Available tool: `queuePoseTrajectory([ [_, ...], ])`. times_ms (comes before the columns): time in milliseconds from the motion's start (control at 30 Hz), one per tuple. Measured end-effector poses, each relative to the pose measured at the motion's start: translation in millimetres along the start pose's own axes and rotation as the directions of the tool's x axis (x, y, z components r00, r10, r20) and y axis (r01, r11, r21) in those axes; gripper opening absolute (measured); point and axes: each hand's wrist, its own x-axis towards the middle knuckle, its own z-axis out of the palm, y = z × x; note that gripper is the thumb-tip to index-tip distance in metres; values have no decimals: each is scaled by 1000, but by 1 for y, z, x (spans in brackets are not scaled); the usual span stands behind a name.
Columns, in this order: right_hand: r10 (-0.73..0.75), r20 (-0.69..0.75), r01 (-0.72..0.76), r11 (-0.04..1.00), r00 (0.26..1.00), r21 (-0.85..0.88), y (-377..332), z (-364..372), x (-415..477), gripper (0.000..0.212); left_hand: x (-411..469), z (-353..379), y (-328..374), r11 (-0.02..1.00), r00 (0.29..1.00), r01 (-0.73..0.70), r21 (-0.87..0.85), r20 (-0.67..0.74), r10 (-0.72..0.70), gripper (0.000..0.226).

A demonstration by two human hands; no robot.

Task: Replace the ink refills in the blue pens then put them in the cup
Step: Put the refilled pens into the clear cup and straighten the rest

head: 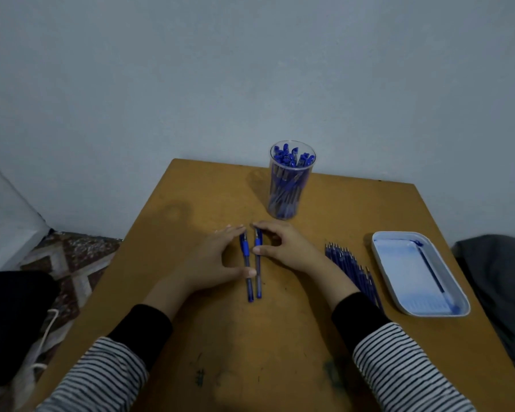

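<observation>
Two blue pens lie side by side in the middle of the wooden table [280, 337], a left pen [248, 282] and a right pen [258, 282]. My left hand [211, 260] lies beside the left pen with its fingers stretched toward the far end, and its thumb touches the barrel. My right hand [289, 248] is curled over the right pen, its index fingertip at the far end and its thumb on the barrel near the grip. A clear cup [290, 179] full of blue pens stands behind the hands.
A row of several blue refills [351, 269] lies right of my right wrist. Further right is a white tray [379, 263] holding one refill [431, 269]. Dark cloth [494, 281] lies off the table's right edge. The wall is close behind the table.
</observation>
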Motion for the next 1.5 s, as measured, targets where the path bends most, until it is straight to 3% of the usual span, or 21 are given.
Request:
queuePoseTrajectory([
  [267, 6, -59, 4, 987, 998, 162, -2, 0, -14, 61, 3, 1, -6, 995, 995, 15, -97, -102, -25, 96],
  [500, 30, -295, 118, 875, 955, 470, -3, 0, -34, 62, 4, -7, -2, 985, 969, -79, -153, -246, 39, 88],
  [733, 26, -458, 265, 787, 889, 558, -22, -28, -47, 60, 7, -13, 22, 888, 929, -206, -411, -367, 45, 58],
  [867, 47, -509, 273, 799, 860, 535, -29, -50, -45, 55, 13, -22, 40, 848, 899, -284, -447, -431, 74, 52],
  [1067, 50, -665, 381, 787, 745, 485, -48, -93, -38, 31, 35, -55, 78, 798, 793, -456, -393, -587, 164, 42],
  [1333, 103, -808, 453, 783, 580, 425, -65, -131, -21, 37, 74, -90, 135, 733, 603, -621, -278, -766, 221, 49],
  [1500, 184, -867, 491, 761, 463, 423, -65, -141, -14, 37, 93, -97, 150, 729, 455, -679, -90, -830, 322, 39],
])
